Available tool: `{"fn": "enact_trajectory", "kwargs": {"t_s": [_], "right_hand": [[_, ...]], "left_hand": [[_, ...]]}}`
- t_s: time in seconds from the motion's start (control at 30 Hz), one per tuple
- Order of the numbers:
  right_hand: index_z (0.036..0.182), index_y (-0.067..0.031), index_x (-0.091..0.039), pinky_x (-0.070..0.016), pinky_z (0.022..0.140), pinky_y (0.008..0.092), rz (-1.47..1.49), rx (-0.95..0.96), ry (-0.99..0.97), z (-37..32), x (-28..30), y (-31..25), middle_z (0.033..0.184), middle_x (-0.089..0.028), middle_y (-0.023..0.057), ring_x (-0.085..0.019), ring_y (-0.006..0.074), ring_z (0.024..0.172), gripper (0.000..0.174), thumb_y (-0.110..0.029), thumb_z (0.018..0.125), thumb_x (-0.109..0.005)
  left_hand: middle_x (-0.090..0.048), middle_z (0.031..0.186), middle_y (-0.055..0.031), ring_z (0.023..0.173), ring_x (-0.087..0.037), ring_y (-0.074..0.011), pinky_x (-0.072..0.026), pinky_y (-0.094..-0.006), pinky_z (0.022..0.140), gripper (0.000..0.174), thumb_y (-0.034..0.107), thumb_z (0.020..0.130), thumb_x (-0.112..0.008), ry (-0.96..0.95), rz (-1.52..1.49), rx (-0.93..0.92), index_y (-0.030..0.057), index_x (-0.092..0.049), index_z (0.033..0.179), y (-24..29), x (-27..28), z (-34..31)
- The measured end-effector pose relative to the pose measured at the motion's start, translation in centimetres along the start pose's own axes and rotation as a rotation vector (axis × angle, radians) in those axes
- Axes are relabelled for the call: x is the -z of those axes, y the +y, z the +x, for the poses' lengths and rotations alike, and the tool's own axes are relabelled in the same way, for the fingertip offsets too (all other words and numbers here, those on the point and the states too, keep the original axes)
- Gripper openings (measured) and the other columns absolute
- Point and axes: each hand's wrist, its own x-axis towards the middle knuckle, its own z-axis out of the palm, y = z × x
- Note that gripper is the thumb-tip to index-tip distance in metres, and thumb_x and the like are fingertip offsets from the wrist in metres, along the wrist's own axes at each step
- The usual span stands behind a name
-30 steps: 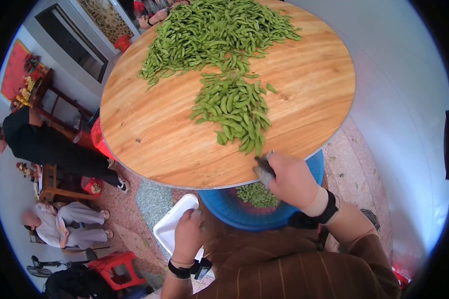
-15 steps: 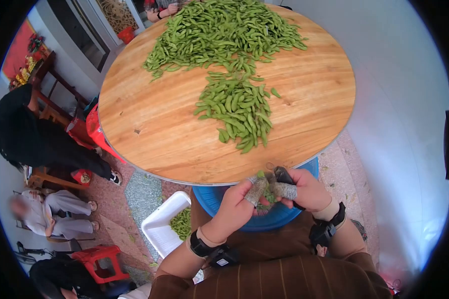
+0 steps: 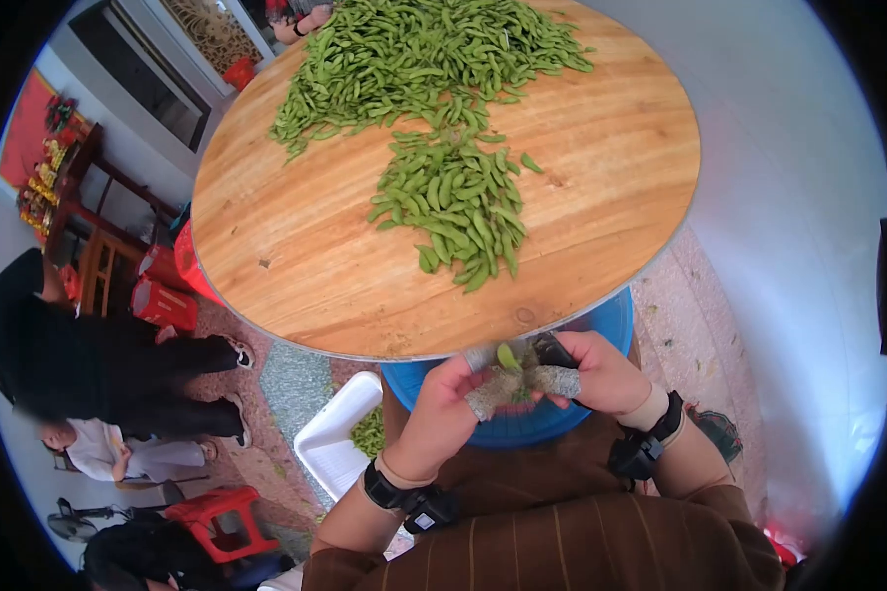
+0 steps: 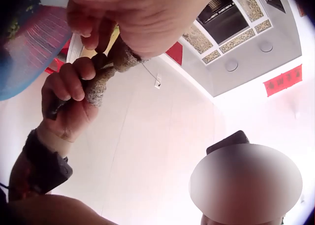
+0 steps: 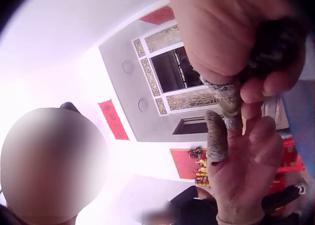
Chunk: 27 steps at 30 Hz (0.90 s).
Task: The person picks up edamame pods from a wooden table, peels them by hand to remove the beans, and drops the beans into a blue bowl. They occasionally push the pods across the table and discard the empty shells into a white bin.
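Observation:
In the head view, my left hand [image 3: 436, 414] pinches a green soybean pod [image 3: 508, 357] just off the near edge of the round wooden table [image 3: 601, 177]. Meeting it fingertip to fingertip, my right hand [image 3: 611, 374] grips a small tool with a dark handle [image 3: 552, 350], whose working end is hidden. Grey wraps cover both thumbs and some fingertips; the left thumb wrap [image 5: 216, 136] shows in the right wrist view. Below both hands sits a blue basin [image 3: 616, 320]. On the table lie a small heap of pods [image 3: 453, 202] and a large pile [image 3: 443, 59] behind it.
Left of my lap, a white tray [image 3: 315, 443] holds more pods [image 3: 368, 431]. A red stool [image 3: 222, 522] stands at lower left. A person in black [image 3: 99, 355] stands at the left, and another person's hand [image 3: 315, 18] is at the table's far edge.
My right hand has come back from the near end of the small heap, and my left hand has moved from beside the white tray to meet it. The person in black has shifted position.

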Motion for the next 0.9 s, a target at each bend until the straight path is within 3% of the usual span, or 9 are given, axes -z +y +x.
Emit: {"fn": "enact_trajectory", "kwargs": {"t_s": [0.13, 0.23, 0.33, 0.43, 0.5, 0.6, 0.73, 0.8, 0.9], "right_hand": [[0.094, -0.0046, -0.064, -0.0405, 0.053, 0.0194, -0.232, 0.007, -0.002, -0.3, 0.1, 0.0, 0.072, -0.060, -0.0042, -0.050, 0.0027, 0.061, 0.013, -0.014, 0.086, -0.065], [0.090, -0.0046, -0.064, -0.0417, 0.054, 0.0206, -0.226, 0.004, 0.023, -0.5, 0.3, 0.2, 0.070, -0.060, -0.0039, -0.051, 0.0031, 0.062, 0.012, -0.015, 0.085, -0.066], [0.088, -0.0044, -0.064, -0.0422, 0.055, 0.0208, -0.359, 0.031, -0.004, -0.6, 0.5, 0.6, 0.070, -0.060, -0.0037, -0.051, 0.0023, 0.063, 0.013, -0.017, 0.084, -0.067], [0.089, -0.0029, -0.062, -0.0451, 0.057, 0.0252, -0.368, -0.048, 0.008, -0.5, 0.0, 0.6, 0.070, -0.063, 0.0040, -0.057, 0.0102, 0.062, 0.014, -0.015, 0.083, -0.067], [0.093, -0.0010, -0.061, -0.0481, 0.061, 0.0316, -0.724, 0.231, 0.141, -0.4, -0.1, 1.4, 0.074, -0.064, 0.0137, -0.062, 0.0231, 0.065, 0.015, -0.011, 0.082, -0.063], [0.096, 0.0005, -0.060, -0.0488, 0.064, 0.0323, -0.962, 0.281, 0.121, -0.4, 0.4, 2.5, 0.074, -0.060, 0.0114, -0.063, 0.0167, 0.072, 0.017, -0.013, 0.086, -0.061], [0.099, -0.0004, -0.058, -0.0496, 0.062, 0.0303, -0.871, 0.442, 0.179, -0.3, 0.0, 2.8, 0.079, -0.063, 0.0096, -0.065, 0.0171, 0.071, 0.016, -0.011, 0.088, -0.056], [0.103, -0.0003, -0.055, -0.0524, 0.059, 0.0321, -0.524, -0.039, 0.084, -0.9, -0.7, 0.8, 0.086, -0.065, 0.0126, -0.066, 0.0204, 0.066, 0.019, -0.005, 0.086, -0.047], [0.107, -0.0010, -0.054, -0.0519, 0.052, 0.0271, -0.426, -0.095, 0.079, -1.2, -1.6, -0.3, 0.085, -0.065, 0.0091, -0.066, 0.0149, 0.062, 0.022, -0.005, 0.087, -0.044]], "left_hand": [[-0.063, 0.091, 0.0000, 0.071, -0.054, -0.0068, -0.0433, -0.0207, 0.062, 0.027, 0.003, 0.086, -0.061, -0.020, 0.036, -0.050, 0.0037, -0.059, 0.114, 0.4, 0.5, 0.0], [-0.063, 0.092, -0.0002, 0.073, -0.056, -0.0075, -0.0463, -0.0222, 0.064, 0.025, 0.002, 0.087, -0.061, -0.021, 0.369, -0.066, 0.0039, -0.061, 0.112, 0.9, 1.5, -0.6], [-0.064, 0.088, -0.0020, 0.072, -0.058, -0.0078, -0.0480, -0.0240, 0.062, 0.023, 0.002, 0.087, -0.060, -0.132, 0.606, 0.131, 0.0031, -0.062, 0.110, 1.3, 2.2, -1.3], [-0.064, 0.082, -0.0034, 0.069, -0.059, -0.0082, -0.0485, -0.0253, 0.060, 0.022, 0.000, 0.085, -0.058, -0.233, 1.040, 0.029, 0.0020, -0.063, 0.106, 1.1, 2.3, -1.5], [-0.062, 0.077, -0.0042, 0.067, -0.059, -0.0087, -0.0488, -0.0261, 0.060, 0.024, -0.002, 0.083, -0.056, -0.163, 1.260, -0.254, 0.0012, -0.061, 0.106, -0.4, 2.8, -1.3], [-0.062, 0.079, -0.0029, 0.066, -0.058, -0.0087, -0.0478, -0.0251, 0.059, 0.021, 0.000, 0.084, -0.056, -0.031, 0.926, -0.066, 0.0016, -0.061, 0.105, -1.2, 3.1, -1.3], [-0.063, 0.082, -0.0020, 0.064, -0.056, -0.0080, -0.0464, -0.0236, 0.058, 0.019, 0.002, 0.088, -0.054, 0.029, 0.578, 0.071, 0.0028, -0.059, 0.107, -1.6, 2.4, -1.2], [-0.063, 0.085, -0.0015, 0.065, -0.055, -0.0075, -0.0454, -0.0222, 0.057, 0.018, 0.003, 0.091, -0.052, 0.104, 0.345, 0.104, 0.0033, -0.058, 0.108, -2.4, 2.5, -1.0], [-0.063, 0.085, -0.0024, 0.067, -0.055, -0.0077, -0.0459, -0.0223, 0.059, 0.018, 0.003, 0.092, -0.050, 0.080, 0.254, 0.053, 0.0032, -0.057, 0.109, -2.5, 1.8, -0.5]]}}
